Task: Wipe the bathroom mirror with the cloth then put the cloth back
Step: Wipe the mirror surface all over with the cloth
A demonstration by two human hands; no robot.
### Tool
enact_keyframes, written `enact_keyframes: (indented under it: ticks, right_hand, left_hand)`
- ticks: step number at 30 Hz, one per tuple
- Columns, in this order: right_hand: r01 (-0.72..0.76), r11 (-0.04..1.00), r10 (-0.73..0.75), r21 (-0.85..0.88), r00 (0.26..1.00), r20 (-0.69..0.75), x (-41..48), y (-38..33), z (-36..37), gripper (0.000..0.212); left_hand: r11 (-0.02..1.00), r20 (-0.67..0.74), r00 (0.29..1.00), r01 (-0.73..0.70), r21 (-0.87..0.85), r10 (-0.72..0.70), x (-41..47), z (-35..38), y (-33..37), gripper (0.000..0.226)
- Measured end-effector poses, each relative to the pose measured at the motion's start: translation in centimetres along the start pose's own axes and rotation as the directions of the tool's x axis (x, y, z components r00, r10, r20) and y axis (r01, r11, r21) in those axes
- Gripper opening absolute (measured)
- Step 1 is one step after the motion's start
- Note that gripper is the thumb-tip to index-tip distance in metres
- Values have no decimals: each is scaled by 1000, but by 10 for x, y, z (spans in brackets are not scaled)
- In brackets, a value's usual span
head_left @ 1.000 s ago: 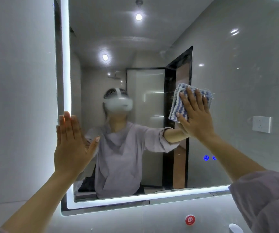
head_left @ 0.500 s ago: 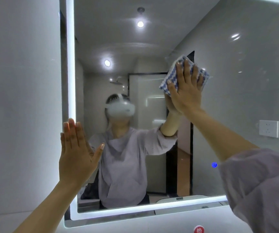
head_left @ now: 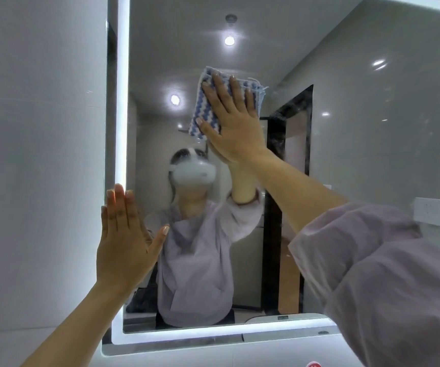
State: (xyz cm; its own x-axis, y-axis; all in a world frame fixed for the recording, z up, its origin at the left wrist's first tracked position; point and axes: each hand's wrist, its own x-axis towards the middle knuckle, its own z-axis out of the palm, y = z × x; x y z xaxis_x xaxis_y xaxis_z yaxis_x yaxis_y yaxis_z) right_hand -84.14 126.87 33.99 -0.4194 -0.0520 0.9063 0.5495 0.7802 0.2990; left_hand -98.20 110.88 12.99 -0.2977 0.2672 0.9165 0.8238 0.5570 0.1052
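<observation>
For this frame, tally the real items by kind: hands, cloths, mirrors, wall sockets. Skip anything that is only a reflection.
Hands: 2 (left hand, flat at the mirror's left edge; right hand, pressing the cloth)
Cloths: 1 (blue-and-white cloth)
Mirrors: 1 (lit mirror)
Wall sockets: 1 (white socket)
Total: 5

right hand [head_left: 229, 123] hides most of the cloth [head_left: 205, 109].

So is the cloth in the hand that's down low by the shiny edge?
No, the right hand presses the cloth high on the mirror; the left hand is bare.
</observation>
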Motion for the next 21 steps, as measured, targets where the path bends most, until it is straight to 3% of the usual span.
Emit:
enact_keyframes:
  ticks: [3,12,21]
  right_hand:
    - [0,1000,0,-7,1000,7,-5,29,-4,71]
    - [-320,946,320,49,947,8,-47,126,-9,73]
    - [-471,880,470,61,882,36,-61,116,-6,72]
  left_hand:
    - [1000,-2,1000,-3,-8,3,0,-1,0,100]
    - [999,13,1000,5,-36,-4,-1,-4,2,101]
    - [999,33,999,-2,-45,3,1,1,-2,100]
